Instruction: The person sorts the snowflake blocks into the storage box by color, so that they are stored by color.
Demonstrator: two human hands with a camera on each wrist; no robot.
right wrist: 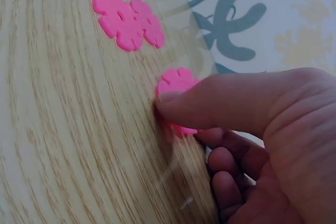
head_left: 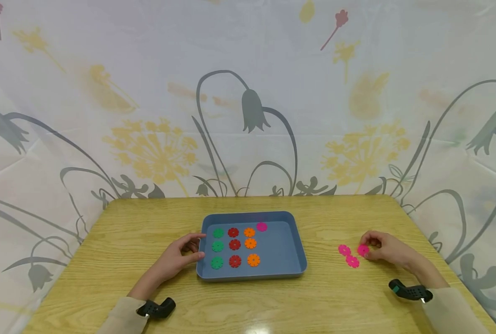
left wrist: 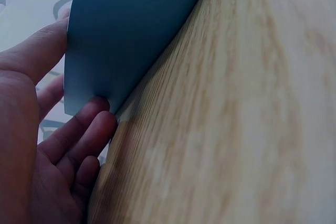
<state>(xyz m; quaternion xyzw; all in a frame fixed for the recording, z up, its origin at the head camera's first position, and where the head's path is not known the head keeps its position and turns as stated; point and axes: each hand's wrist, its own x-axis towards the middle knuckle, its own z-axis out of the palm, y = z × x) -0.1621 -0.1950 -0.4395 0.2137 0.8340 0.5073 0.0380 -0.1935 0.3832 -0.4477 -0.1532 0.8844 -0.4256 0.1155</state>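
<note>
A blue-grey tray (head_left: 289, 273) lies on the table, with my left hand (head_left: 177, 253) at its left side. Thumb and fingers hold the tray's wall (left wrist: 131, 24); some fingertips touch its outer face in the left wrist view. On the right, my right hand (head_left: 387, 250) pinches a pink flower-shaped disc (right wrist: 176, 80) between thumb and fingers, the thumb covering part of it. Two more pink discs (right wrist: 121, 19) lie close together on the wood beside it. Inside the tray are columns of green discs (head_left: 217, 247), red discs (head_left: 234, 244) and orange discs (head_left: 250, 243), plus one pink disc (head_left: 262, 227) at the back.
The wooden table (head_left: 248, 306) extends around the tray and between it and the loose pink discs. A flower-printed cloth (head_left: 248, 153) hangs behind and at both sides of the table. Each wrist wears a black camera band (head_left: 410, 291).
</note>
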